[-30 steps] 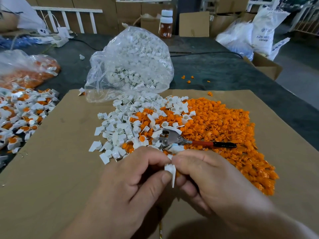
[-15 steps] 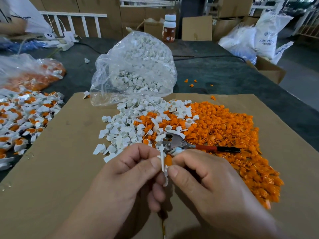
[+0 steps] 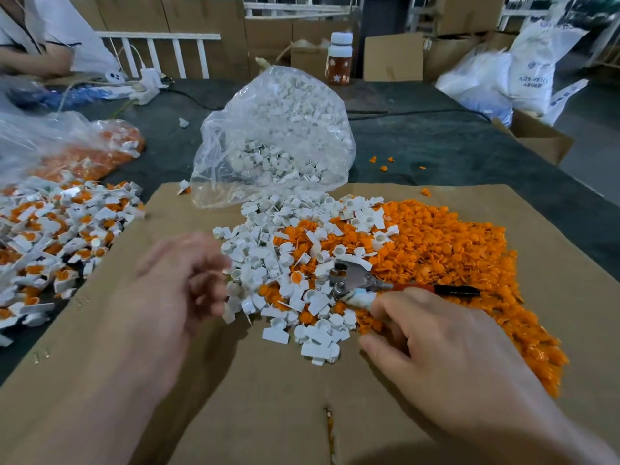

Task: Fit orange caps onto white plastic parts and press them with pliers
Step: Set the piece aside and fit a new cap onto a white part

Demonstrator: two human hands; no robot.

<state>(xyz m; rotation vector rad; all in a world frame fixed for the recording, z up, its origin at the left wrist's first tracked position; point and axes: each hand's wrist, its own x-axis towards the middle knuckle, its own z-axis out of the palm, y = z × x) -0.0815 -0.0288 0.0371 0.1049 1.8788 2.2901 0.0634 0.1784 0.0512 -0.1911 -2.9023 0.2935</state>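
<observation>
Head view, writing: the white sack (image 3: 533, 68) at far right carries blue print that starts "ABS"; the rest is unreadable. The bottle (image 3: 339, 58) label shows stars only.
Left hand (image 3: 181, 280): blurred, fingers loosely curled just beside the white plastic parts (image 3: 265, 263); I cannot tell whether it holds anything.
Right hand (image 3: 446, 350): fingers relaxed and spread, index tip touching the pliers (image 3: 362, 280).
Pliers: lying across the white parts and orange caps (image 3: 453, 250).
Piles: heaped on the cardboard sheet (image 3: 100, 397), whites left, orange right.

Pliers (image 3: 355, 280) one; bottle (image 3: 339, 60) one; cardboard sheet (image 3: 268, 414) one; hands (image 3: 181, 283) (image 3: 446, 347) two.
</observation>
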